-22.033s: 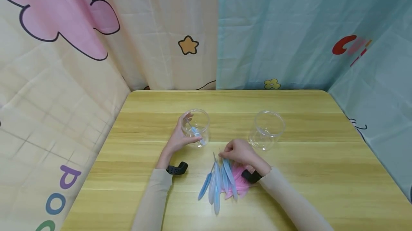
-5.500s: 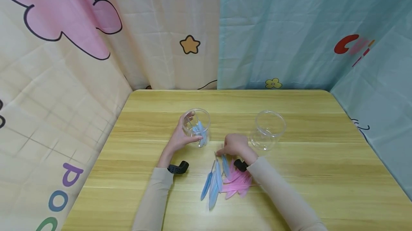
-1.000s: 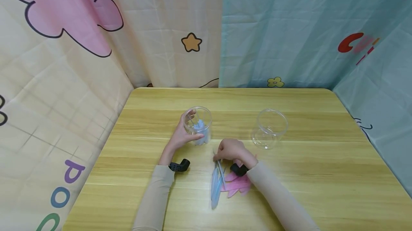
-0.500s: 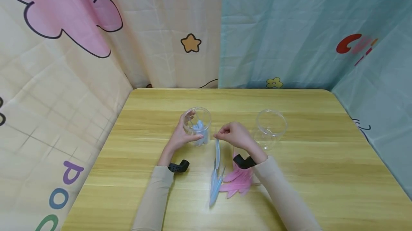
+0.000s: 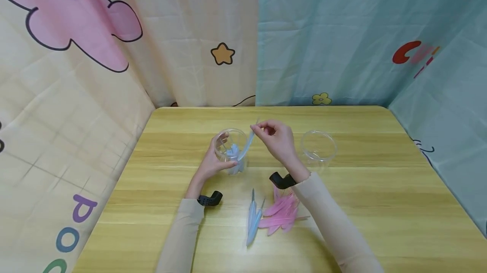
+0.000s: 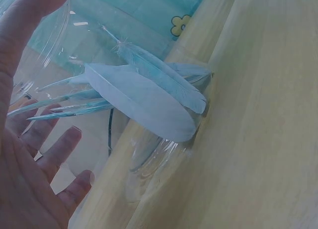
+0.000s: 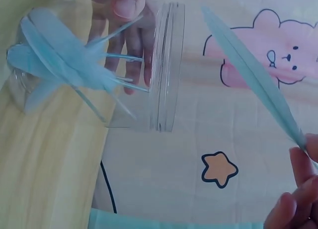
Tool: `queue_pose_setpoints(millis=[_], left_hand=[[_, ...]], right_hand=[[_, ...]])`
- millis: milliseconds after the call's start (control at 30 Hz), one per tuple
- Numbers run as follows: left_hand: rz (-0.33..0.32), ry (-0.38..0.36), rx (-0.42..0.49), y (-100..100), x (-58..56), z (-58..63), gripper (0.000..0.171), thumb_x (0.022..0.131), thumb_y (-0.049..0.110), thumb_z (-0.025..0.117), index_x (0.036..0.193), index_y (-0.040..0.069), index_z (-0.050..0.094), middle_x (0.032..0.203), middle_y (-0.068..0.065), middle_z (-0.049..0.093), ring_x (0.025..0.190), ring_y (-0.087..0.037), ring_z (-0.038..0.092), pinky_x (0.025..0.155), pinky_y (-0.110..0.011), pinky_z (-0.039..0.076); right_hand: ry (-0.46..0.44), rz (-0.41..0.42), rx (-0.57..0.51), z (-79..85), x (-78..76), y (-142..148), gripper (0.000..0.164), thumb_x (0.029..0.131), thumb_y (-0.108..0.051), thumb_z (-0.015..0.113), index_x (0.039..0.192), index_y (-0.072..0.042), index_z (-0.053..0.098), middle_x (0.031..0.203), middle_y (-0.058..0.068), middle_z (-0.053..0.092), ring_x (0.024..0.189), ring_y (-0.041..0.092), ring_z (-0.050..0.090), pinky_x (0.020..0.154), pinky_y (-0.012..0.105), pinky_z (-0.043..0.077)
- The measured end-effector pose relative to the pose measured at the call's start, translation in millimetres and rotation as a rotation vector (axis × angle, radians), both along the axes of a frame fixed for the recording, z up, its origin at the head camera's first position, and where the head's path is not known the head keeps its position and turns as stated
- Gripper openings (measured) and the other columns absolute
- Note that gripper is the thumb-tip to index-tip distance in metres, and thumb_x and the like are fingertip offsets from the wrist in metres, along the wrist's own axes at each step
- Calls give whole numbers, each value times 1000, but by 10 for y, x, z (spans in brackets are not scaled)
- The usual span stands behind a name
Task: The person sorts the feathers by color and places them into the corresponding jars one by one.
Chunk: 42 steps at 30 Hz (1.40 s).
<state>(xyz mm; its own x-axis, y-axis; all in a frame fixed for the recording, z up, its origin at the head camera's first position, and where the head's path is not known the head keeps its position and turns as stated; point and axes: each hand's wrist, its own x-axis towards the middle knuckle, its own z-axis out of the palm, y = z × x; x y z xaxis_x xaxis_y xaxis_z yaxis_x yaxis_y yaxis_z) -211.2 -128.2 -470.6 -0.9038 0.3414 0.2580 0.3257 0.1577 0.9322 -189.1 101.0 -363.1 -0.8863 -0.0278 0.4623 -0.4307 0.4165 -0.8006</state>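
Note:
My left hand [image 5: 209,163] grips a clear plastic jar [image 7: 168,65], thumb on the near side and fingers round the back. Several light blue feathers [image 6: 144,97] stand inside it, quills up. My right hand [image 5: 279,140] pinches the quill of another light blue feather [image 7: 256,82] between thumb and fingertips. That feather hangs tip down by the jar's right rim, overlapping it in the head view; the right wrist view has its tip just outside the mouth. On the table in front lie two blue feathers [image 5: 254,222], beside a pile of pink feathers [image 5: 283,211].
A second clear jar [image 5: 318,132] stands on the table [image 5: 380,205] to the right, behind my right forearm, with no feathers showing in it. Patterned curtains [image 5: 323,32] hang along the table's back and sides.
Over the last second my right hand has lifted a blue feather off the table up to the left jar. Since the oldest frame, the jar has gained blue feathers and the blue pile has shrunk.

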Motion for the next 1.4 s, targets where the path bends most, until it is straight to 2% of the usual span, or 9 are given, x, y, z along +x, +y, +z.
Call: queue_pose_setpoints(millis=[233,367,467,667,867,1100,1200,1233,1400], left_hand=[[2,-19,5,12,22,-34,99,73,10,83,148,19,20,149,-5,28,135,-27,24,106,-55,20],[13,-25,-2,8,35,-44,99,72,11,84,147,22,21,148,-2,30,134,-23,26,106,-53,22],[20,-16,-11,8,41,-46,98,71,14,84,146,25,23,147,0,31,133,-22,27,105,-54,24],[17,8,1,10,28,-53,97,72,16,84,146,22,23,147,-5,32,133,-29,27,103,-57,24],[5,1,2,8,19,-17,97,73,11,83,147,19,22,148,-5,30,134,-27,26,105,-55,22],[-14,-14,-12,29,144,261,95,74,5,81,146,4,19,148,-17,27,134,-36,24,102,-59,25],[-18,-9,-6,26,142,276,95,74,5,81,147,4,19,148,-18,27,134,-35,24,102,-59,26],[-22,-13,-5,30,160,318,95,73,2,80,146,1,19,148,-20,26,134,-37,23,102,-60,25],[-23,-3,7,32,149,289,95,72,2,80,146,0,20,147,-22,27,133,-38,24,102,-61,24]], right_hand=[[238,-62,32,-6,-92,-131,18,86,-23,72,81,-6,72,59,-2,46,55,13,41,53,28,33],[305,-57,130,-62,-110,-211,17,85,-24,73,81,-7,73,59,-5,43,54,11,40,51,28,33],[310,-44,226,-111,-114,-258,18,85,-26,73,81,-8,74,59,-6,45,53,10,41,49,27,35],[160,-15,370,-181,-111,-268,24,86,-35,71,83,-11,76,61,-8,48,52,8,43,49,26,35],[1,22,322,-194,-48,-156,26,88,-36,68,79,-12,74,61,-6,50,53,12,44,50,29,35],[-202,140,264,-280,50,16,28,88,-34,68,72,-11,69,56,-5,49,51,12,41,49,28,33],[-240,185,370,-314,108,47,27,88,-35,68,70,-13,67,56,-6,50,51,10,42,48,27,33],[-250,203,427,-323,132,50,28,87,-36,68,70,-14,66,56,-7,49,51,10,42,48,26,33],[-359,286,718,-383,257,23,34,85,-45,67,64,-19,63,54,-10,47,49,7,41,46,24,31]])
